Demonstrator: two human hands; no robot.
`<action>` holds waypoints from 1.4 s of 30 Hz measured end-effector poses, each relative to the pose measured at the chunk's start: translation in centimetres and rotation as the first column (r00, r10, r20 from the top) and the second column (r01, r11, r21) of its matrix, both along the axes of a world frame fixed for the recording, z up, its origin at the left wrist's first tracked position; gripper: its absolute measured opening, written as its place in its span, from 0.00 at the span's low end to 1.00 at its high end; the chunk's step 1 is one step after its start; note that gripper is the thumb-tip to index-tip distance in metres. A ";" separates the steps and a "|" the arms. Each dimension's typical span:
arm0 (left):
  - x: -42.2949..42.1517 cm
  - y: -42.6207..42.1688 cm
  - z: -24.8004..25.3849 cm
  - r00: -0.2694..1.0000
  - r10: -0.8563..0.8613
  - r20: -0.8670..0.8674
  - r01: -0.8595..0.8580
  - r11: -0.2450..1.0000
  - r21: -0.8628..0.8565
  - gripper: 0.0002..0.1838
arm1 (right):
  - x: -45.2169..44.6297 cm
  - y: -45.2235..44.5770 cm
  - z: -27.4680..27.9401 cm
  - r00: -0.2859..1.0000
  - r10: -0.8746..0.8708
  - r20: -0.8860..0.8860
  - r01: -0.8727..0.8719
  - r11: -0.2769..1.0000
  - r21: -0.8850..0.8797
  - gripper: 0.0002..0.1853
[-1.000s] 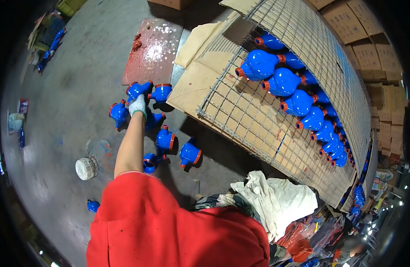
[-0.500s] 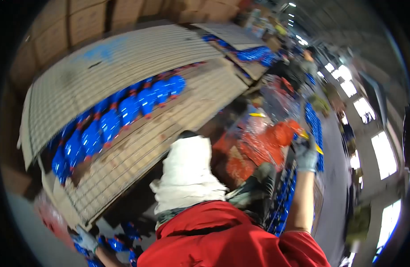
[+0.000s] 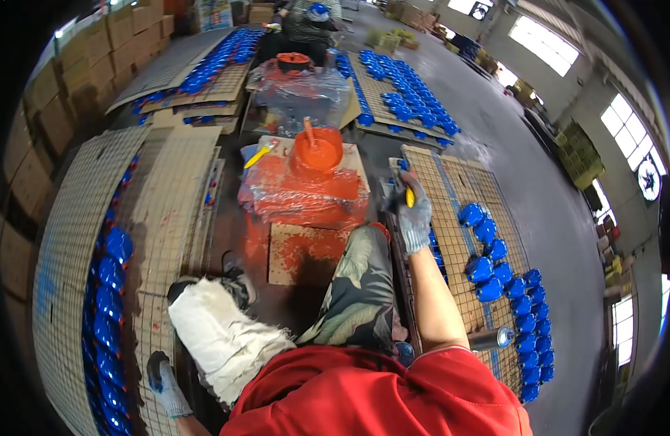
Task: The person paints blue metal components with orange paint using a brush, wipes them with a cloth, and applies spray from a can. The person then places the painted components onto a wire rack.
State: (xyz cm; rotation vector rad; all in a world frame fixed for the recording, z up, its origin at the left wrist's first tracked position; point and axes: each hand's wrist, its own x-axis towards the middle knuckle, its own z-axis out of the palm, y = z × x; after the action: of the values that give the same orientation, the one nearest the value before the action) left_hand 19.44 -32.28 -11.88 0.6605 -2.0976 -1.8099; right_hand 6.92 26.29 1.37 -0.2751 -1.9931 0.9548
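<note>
My right hand (image 3: 416, 216), in a grey glove, is closed around a yellow-handled paintbrush (image 3: 410, 196) above the inner edge of the right wire-mesh board (image 3: 458, 182). Glossy blue rounded pieces (image 3: 480, 270) lie on that board. My left hand (image 3: 166, 386), gloved with dark fingertips, lies with its fingers stretched out by the edge of the left board (image 3: 157, 291); nothing shows in it. A row of blue pieces (image 3: 108, 309) with red parts runs along that board. Ahead is a tub of red-orange paint (image 3: 318, 151) with a handle sticking up, and another yellow-handled brush (image 3: 259, 155) beside it.
Plastic film (image 3: 299, 196) smeared with paint covers the tub's stand. A spray can (image 3: 491, 338) lies at the right board's near part. Further on, a person in a striped top (image 3: 313, 29) holds a blue piece. Cardboard boxes (image 3: 95, 47) are stacked at left.
My view has swung from the left boards to face forward. My right hand still holds the brush. My left hand now shows along the left board's inner edge instead of its near corner.
</note>
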 end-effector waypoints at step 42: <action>-19.0 10.7 -4.0 0.933 -0.266 -0.242 0.351 0.824 0.445 0.15 | 3.5 8.6 4.1 0.961 0.120 0.249 -0.137 0.989 0.052 0.06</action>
State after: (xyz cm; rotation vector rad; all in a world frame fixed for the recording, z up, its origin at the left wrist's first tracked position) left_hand 0.49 -21.53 -15.91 0.2535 -1.7188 -2.5155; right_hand 10.42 34.86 5.45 -0.2365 -2.2893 0.9686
